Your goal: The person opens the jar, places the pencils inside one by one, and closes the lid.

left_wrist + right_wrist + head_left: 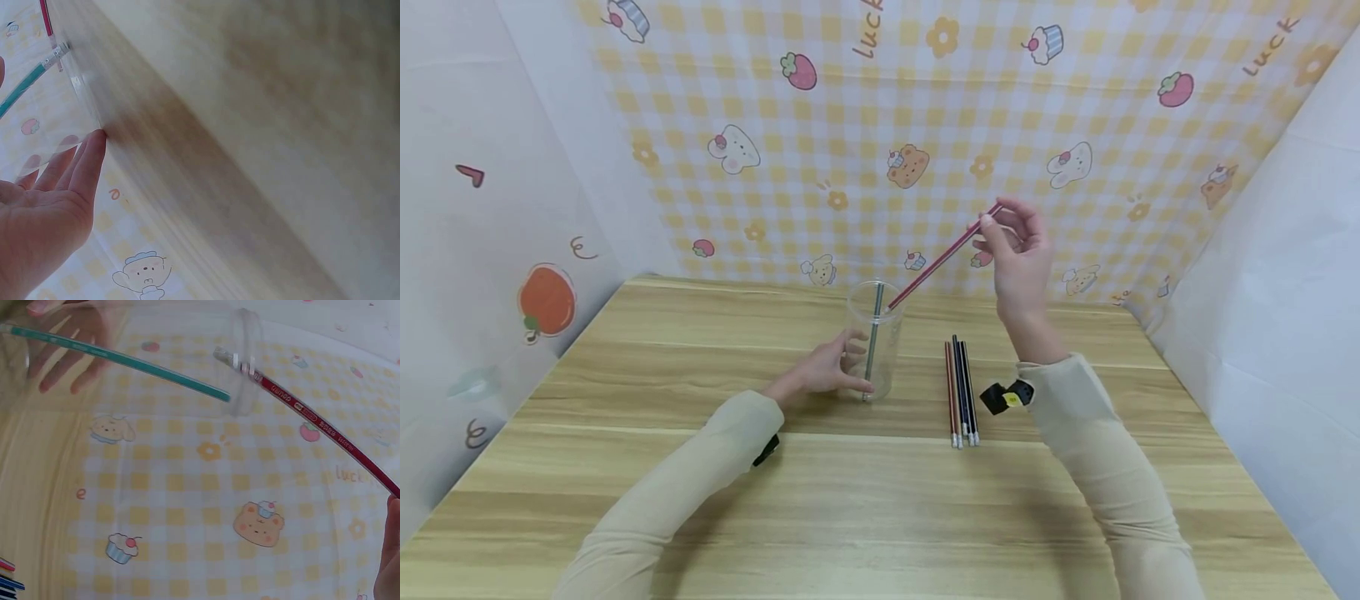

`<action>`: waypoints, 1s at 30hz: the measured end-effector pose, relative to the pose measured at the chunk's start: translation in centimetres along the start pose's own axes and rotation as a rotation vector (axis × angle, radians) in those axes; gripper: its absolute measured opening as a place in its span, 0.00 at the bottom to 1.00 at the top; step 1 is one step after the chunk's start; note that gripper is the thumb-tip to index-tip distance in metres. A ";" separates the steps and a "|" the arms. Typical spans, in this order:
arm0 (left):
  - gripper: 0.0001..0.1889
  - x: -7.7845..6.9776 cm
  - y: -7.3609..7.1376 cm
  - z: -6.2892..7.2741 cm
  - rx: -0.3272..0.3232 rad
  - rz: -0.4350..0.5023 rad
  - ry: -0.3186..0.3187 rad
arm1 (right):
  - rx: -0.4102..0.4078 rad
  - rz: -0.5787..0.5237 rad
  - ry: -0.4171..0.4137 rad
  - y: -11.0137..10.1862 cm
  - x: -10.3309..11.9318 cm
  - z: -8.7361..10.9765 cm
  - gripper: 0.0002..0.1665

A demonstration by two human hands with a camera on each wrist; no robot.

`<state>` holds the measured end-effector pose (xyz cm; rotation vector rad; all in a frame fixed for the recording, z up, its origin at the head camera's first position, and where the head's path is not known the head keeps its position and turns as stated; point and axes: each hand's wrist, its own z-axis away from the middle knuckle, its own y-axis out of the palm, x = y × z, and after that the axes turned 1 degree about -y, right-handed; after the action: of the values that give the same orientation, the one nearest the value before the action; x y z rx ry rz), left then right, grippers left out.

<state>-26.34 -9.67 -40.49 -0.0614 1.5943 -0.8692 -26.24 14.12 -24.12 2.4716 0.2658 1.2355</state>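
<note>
A tall clear plastic cup (887,354) stands upright on the wooden table. My left hand (826,367) holds it low on its side, thumb in front and fingers behind. Inside the cup leans a green pencil (125,359), its eraser end down at the bottom. My right hand (1022,262), raised to the right of the cup, pinches a red pencil (936,262) near its far end. That pencil slants down to the left, and its eraser end (224,355) is just inside the cup's mouth.
Several red, black and dark blue pencils (962,392) lie side by side on the table (850,500), right of the cup, erasers toward me. A yellow checked cloth (820,117) with cartoon prints hangs behind the table. White panels stand left and right.
</note>
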 end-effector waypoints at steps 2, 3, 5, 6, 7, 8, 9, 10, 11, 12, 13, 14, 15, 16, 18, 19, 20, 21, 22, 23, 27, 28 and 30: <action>0.43 0.0 0.0 0.0 0.002 0.005 -0.001 | 0.029 0.036 0.010 0.2 -0.6 0.2 0.13; 0.43 0.0 0.0 0.0 0.003 0.006 0.000 | 0.045 0.057 0.014 0.2 -1.0 0.4 0.13; 0.42 -0.1 0.0 0.0 0.003 0.008 -0.001 | 0.078 0.101 0.019 0.3 -1.7 0.6 0.13; 0.42 -0.1 0.0 0.0 0.002 0.006 0.000 | 0.095 0.124 0.020 0.4 -2.0 0.7 0.14; 0.43 0.0 0.0 0.0 0.001 0.002 0.000 | 0.112 0.149 0.025 0.4 -2.3 0.9 0.14; 0.43 0.0 0.0 0.0 -0.002 -0.002 0.002 | 0.129 0.172 0.030 0.5 -2.6 1.0 0.14; 0.43 0.0 0.0 0.0 -0.004 -0.004 0.004 | 0.148 0.198 0.031 0.6 -2.9 1.1 0.13; 0.43 0.0 0.0 0.0 -0.004 -0.006 0.005 | 0.165 0.222 0.033 0.7 -3.1 1.2 0.13; 0.43 0.0 0.0 0.0 -0.005 -0.009 0.005 | 0.183 0.244 0.034 0.8 -3.3 1.3 0.13; 0.43 0.0 0.0 0.0 -0.005 -0.011 0.005 | 0.201 0.268 0.038 0.9 -3.5 1.3 0.13; 0.43 0.1 0.0 0.0 -0.004 -0.008 0.007 | 0.223 0.295 0.042 1.0 -3.6 1.4 0.13; 0.43 0.1 0.0 0.0 -0.004 -0.006 0.009 | 0.243 0.323 0.048 1.3 -3.5 1.6 0.13; 0.43 0.1 0.0 0.0 -0.003 -0.004 0.010 | 0.273 0.357 0.053 1.6 -3.3 1.7 0.13; 0.43 0.1 0.0 0.0 -0.002 -0.004 0.011 | 0.303 0.398 0.060 1.6 -3.4 1.7 0.13; 0.43 0.1 0.0 0.0 -0.002 -0.001 0.013 | 0.368 0.488 0.064 1.7 -3.7 1.9 0.13; 0.43 0.1 0.0 0.0 -0.001 0.001 0.016 | 0.401 0.529 0.065 1.7 -3.8 2.0 0.12; 0.44 0.1 0.0 0.0 -0.002 0.000 0.016 | 0.431 0.569 0.067 1.8 -3.9 2.1 0.12; 0.44 0.1 0.0 0.0 -0.002 0.000 0.017 | 0.461 0.602 0.068 1.6 -4.3 2.1 0.11; 0.44 0.0 0.0 0.0 -0.001 0.001 0.017 | 0.482 0.623 0.068 1.5 -4.8 2.1 0.11; 0.44 0.0 0.0 0.0 -0.001 0.007 0.016 | 0.498 0.632 0.067 1.5 -4.9 2.2 0.11; 0.44 0.0 0.0 0.0 -0.002 0.010 0.018 | 0.525 0.644 0.094 1.5 -5.4 2.6 0.11; 0.44 0.0 0.0 0.0 -0.002 0.009 0.017 | 0.524 0.640 0.097 1.5 -5.5 2.6 0.11; 0.44 0.0 0.0 -0.1 -0.003 0.001 0.016 | 0.522 0.645 0.110 1.5 -5.6 2.7 0.11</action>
<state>-26.36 -9.60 -40.47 -0.0561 1.6111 -0.8682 -27.45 10.29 -29.08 3.0779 -0.2432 1.7320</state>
